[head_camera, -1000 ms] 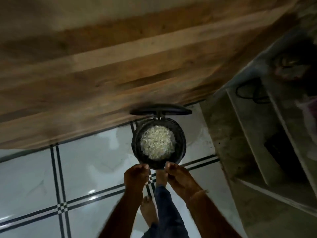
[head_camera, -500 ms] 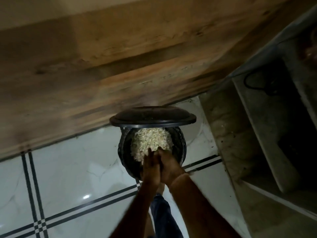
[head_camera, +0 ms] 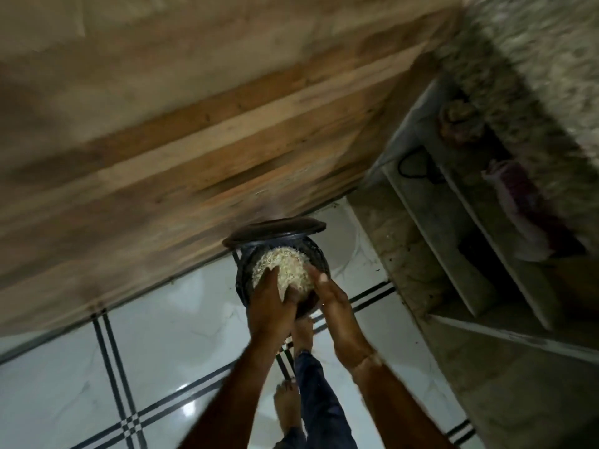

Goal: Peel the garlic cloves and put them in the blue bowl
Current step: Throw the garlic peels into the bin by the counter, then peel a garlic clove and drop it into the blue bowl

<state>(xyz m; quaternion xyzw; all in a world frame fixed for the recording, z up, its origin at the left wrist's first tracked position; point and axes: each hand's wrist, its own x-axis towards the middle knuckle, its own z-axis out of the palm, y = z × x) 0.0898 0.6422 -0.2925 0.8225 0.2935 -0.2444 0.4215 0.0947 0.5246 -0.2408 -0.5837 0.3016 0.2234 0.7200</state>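
Note:
A round black bin (head_camera: 322, 259) stands on the floor with its lid (head_camera: 275, 230) swung up at the far side. It is heaped with pale papery garlic skins (head_camera: 285, 262). My left hand (head_camera: 269, 306) reaches over the near rim, its fingers laid on the skins. My right hand (head_camera: 330, 296) is beside it at the bin's right rim, fingers stretched out. A pale scrap (head_camera: 285, 288) shows between the two hands. No blue bowl and no garlic cloves are in view.
A wooden panel (head_camera: 194, 140) rises behind the bin. White floor tiles (head_camera: 129, 351) with black lines lie below. Concrete shelves (head_camera: 453, 241) at the right hold a pink bag (head_camera: 518, 205) and a black cable (head_camera: 415, 166). My bare foot (head_camera: 288, 406) stands just before the bin.
Both hands have gone from the bin's near rim in over the heap of skins. The lid has tipped further up. The view has moved closer.

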